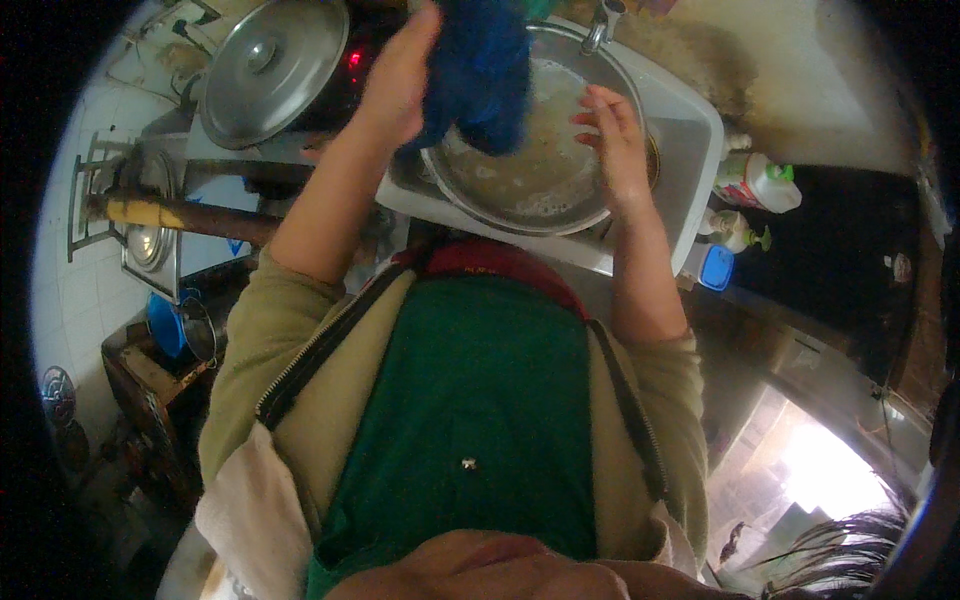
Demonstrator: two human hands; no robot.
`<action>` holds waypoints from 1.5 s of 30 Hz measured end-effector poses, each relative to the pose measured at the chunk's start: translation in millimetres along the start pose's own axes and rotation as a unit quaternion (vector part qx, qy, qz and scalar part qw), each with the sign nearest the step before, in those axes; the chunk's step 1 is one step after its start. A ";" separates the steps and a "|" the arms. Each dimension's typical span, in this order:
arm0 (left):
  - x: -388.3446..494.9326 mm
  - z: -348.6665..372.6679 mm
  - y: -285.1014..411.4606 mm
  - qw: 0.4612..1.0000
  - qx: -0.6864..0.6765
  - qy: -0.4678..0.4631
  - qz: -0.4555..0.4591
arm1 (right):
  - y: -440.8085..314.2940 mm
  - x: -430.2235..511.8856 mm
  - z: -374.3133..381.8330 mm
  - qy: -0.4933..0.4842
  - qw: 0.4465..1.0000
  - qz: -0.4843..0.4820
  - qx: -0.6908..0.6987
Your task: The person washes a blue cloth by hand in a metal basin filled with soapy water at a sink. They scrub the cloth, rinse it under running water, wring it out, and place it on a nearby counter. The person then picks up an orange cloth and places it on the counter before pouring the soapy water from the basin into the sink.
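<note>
A dark blue cloth is bunched at the top of the view and runs past its upper edge. My left hand grips the cloth from its left side, the fingers hidden behind the fabric and slightly blurred. Below the cloth, a round metal basin holds cloudy water with patches of foam. Over the basin's right side, my right hand has its fingers spread and holds nothing. The basin stands in a white sink, under a chrome faucet.
A large metal lid lies left of the sink, beside a small red light. Right of the sink stand a white bottle, a pump bottle and a blue-lidded container. A blue bucket sits lower left.
</note>
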State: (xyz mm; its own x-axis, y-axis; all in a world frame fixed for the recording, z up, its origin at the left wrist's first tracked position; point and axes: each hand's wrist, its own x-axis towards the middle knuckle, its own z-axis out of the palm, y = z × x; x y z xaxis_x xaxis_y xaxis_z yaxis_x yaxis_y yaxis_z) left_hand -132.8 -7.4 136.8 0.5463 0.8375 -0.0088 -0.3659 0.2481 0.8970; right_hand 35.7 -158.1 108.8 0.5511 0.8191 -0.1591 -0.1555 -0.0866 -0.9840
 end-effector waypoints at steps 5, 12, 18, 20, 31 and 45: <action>-33.2 42.6 -10.2 0.815 0.401 -0.369 0.197 | 7.3 -22.3 21.8 -0.072 0.965 0.105 0.228; -48.0 27.7 -31.2 0.922 0.156 -0.336 -0.118 | -10.7 -12.7 -1.7 -0.229 0.826 -0.030 0.515; -40.2 35.7 -39.7 0.929 -0.232 -0.154 -0.245 | 24.1 -33.4 32.3 -0.063 0.984 -0.158 -0.057; -38.4 36.5 -50.6 0.936 -0.247 -0.131 -0.216 | 50.4 -31.0 50.9 -0.068 0.979 -0.192 0.029; -38.7 49.9 -136.9 0.881 -0.299 -0.208 -0.301 | 41.6 -31.9 42.3 0.036 0.995 -0.090 -0.016; -36.7 -2.1 -216.1 0.910 0.201 -0.360 -0.053 | 13.7 -81.7 -48.4 0.072 0.986 -0.094 -0.120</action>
State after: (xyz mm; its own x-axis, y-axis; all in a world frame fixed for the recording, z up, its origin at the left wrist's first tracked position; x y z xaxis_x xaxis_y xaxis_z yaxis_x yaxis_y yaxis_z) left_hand -75.4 -90.8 -57.6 0.9671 0.2477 0.0570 -0.0564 -0.0098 0.9984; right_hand 28.2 -253.6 104.5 0.6656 0.7454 0.0357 0.1492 -0.0861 -0.9850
